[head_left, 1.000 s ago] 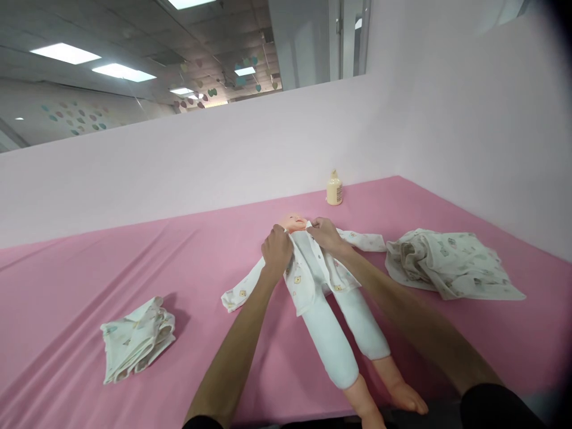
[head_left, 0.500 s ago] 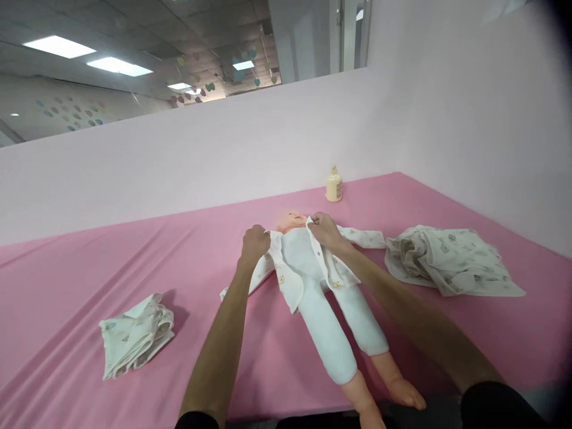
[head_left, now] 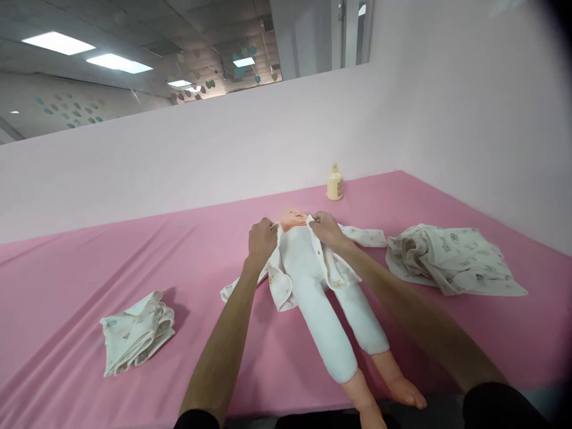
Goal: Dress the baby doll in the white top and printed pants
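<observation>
A baby doll point(head_left: 300, 256) with a white cloth body lies on its back, head toward the wall and feet over the near edge. It wears a white printed baby jacket point(head_left: 342, 271), unfastened down the front, with the sleeves spread to both sides. My left hand point(head_left: 263, 241) pinches the jacket's collar edge beside the doll's neck on the left. On the other side of the neck, my right hand point(head_left: 328, 229) grips the opposite front edge near the collar. Both hands are closed on the fabric. The fingertips are partly hidden.
Pink sheeting point(head_left: 179, 262) covers the table. A folded printed cloth point(head_left: 136, 333) lies at the left, and a larger bundled printed cloth point(head_left: 451, 259) at the right. A pale yellow pump bottle point(head_left: 335, 183) stands at the back by the white wall point(head_left: 201, 155).
My left hand has moved slightly right and up toward the doll's neck, drawing the jacket's left front panel outward off the body. My right hand has stayed nearly in place.
</observation>
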`<state>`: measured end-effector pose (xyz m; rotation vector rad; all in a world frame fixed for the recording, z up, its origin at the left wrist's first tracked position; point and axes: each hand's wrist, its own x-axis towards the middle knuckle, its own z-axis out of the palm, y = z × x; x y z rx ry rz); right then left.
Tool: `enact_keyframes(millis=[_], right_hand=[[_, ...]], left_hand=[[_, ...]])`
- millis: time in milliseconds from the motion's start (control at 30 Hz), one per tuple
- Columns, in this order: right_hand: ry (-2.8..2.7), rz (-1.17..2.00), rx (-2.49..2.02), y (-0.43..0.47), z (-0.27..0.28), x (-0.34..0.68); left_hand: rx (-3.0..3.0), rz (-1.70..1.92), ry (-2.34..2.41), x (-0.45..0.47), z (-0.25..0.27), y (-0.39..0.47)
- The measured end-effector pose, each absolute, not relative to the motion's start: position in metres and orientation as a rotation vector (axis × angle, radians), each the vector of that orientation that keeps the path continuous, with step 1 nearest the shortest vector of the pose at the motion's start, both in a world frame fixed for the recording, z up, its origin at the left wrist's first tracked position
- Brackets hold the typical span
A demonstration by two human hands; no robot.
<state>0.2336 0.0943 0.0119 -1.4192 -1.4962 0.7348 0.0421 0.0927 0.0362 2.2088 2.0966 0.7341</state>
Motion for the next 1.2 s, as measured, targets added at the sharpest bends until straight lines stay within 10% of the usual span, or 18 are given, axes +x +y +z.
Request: enact_keyframes(millis=[833, 1200], right_hand=[[-1.414, 1.053, -1.168, 0.098, 0.012, 0.217], [-1.982, 0.320, -1.404, 0.084, 0.021, 0.218]], left_hand=[[2.572, 0.549, 1.996, 0.088, 0.014, 0.077], [2.541, 0.562, 1.996, 0.090, 0.014, 0.077]])
